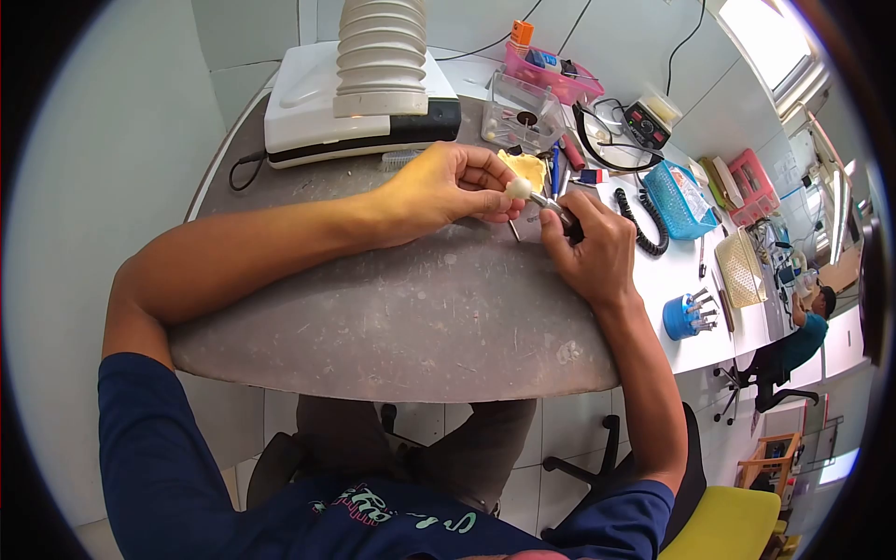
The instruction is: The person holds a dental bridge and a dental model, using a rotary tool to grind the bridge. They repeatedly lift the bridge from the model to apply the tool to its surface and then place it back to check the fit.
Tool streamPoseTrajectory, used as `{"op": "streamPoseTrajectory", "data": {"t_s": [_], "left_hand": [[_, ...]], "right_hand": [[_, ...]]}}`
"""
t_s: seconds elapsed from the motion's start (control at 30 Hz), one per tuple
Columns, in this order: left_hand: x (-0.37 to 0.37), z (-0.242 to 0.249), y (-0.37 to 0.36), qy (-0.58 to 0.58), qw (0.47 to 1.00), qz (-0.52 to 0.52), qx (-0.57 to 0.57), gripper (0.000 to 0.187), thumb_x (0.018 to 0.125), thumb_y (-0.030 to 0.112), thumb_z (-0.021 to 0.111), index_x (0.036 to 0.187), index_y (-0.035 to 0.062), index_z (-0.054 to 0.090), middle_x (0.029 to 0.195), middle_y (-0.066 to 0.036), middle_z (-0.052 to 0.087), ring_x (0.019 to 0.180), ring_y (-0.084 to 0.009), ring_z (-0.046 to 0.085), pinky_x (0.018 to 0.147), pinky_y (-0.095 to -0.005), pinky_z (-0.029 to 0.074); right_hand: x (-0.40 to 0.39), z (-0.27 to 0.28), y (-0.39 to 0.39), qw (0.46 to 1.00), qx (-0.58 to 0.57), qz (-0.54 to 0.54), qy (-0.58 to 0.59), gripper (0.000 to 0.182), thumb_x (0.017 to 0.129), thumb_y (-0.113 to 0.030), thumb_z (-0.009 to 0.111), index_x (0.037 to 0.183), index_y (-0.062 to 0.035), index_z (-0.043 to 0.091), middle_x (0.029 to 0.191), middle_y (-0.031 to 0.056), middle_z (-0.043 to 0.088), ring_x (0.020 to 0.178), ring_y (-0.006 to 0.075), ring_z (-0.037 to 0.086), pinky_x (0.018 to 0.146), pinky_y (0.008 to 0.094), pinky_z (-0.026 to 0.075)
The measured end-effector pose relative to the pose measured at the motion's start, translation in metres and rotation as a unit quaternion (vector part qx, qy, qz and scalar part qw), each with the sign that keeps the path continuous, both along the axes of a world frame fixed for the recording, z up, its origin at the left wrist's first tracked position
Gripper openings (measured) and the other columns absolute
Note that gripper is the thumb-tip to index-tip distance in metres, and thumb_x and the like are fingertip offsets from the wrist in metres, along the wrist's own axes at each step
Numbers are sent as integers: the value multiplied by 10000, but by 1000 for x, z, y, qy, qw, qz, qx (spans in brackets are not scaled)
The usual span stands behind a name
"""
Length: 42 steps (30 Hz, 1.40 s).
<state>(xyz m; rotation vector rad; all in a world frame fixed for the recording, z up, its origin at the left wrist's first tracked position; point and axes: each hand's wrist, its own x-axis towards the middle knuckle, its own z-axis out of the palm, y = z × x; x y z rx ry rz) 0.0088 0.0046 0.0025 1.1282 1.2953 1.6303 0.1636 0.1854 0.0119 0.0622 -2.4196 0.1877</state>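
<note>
Grey rounded worktable (401, 327) in middle, surface scuffed and dusty. Pale walls (103, 140) left and far, tiled look. Floor (560, 429) under table pale tiles. Long white counter (672, 271) runs along right toward far side, crowded with trays and baskets. Bright window (770, 37) far right, daylight falling on counter. Black wheeled chair (775, 378) right, another person (810, 327) in teal top seated there. Yellow seat (723, 523) near right. Wooden stool (770, 462) right, beyond it.
</note>
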Motion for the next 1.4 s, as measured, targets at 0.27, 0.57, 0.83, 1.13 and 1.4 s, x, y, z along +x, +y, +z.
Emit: {"op": "streamPoseTrajectory", "data": {"t_s": [0.27, 0.57, 0.83, 1.13, 1.4], "left_hand": [[-4, -3, 1, -1, 1000, -18, -4, 250, 950, 95, 681, 1166, -8, 611, 1113, -109, 699, 1059, -158, 680, 966, -296, 542], [-4, -4, 2, -17, 1000, -17, 1, 258, 944, 99, 692, 1159, -13, 606, 1104, -118, 699, 1049, -169, 685, 954, -297, 554], [-3, -3, 2, -3, 1000, -17, -8, 249, 944, 115, 699, 1148, 0, 613, 1094, -101, 703, 1033, -157, 686, 954, -295, 552], [-3, -3, 3, -2, 1000, -8, -11, 254, 945, 131, 704, 1142, -2, 615, 1081, -101, 707, 1026, -147, 687, 958, -289, 554], [-4, -3, 3, 3, 1000, -20, -12, 261, 944, 124, 703, 1151, -7, 613, 1087, -99, 702, 1036, -152, 684, 961, -296, 555]], "right_hand": [[0, 0, -1, 1000, 3, -1, 0, 266, 871, -278, 695, 780, -41, 615, 666, 96, 622, 520, 274, 616, 501, 387, 477], [-3, 0, -1, 1000, 11, -4, 8, 266, 874, -281, 691, 800, -35, 625, 658, 103, 613, 525, 283, 613, 501, 391, 475], [-2, 1, -3, 1000, 5, -17, -1, 281, 870, -299, 693, 800, -36, 627, 671, 102, 629, 527, 274, 619, 508, 390, 481], [-5, 2, -4, 1000, 16, -13, 6, 283, 879, -308, 687, 818, -36, 636, 681, 108, 633, 541, 273, 625, 515, 396, 485], [-3, 3, -4, 1000, 8, -23, -8, 270, 882, -294, 683, 827, -34, 640, 696, 113, 641, 550, 289, 631, 521, 397, 491]]}}
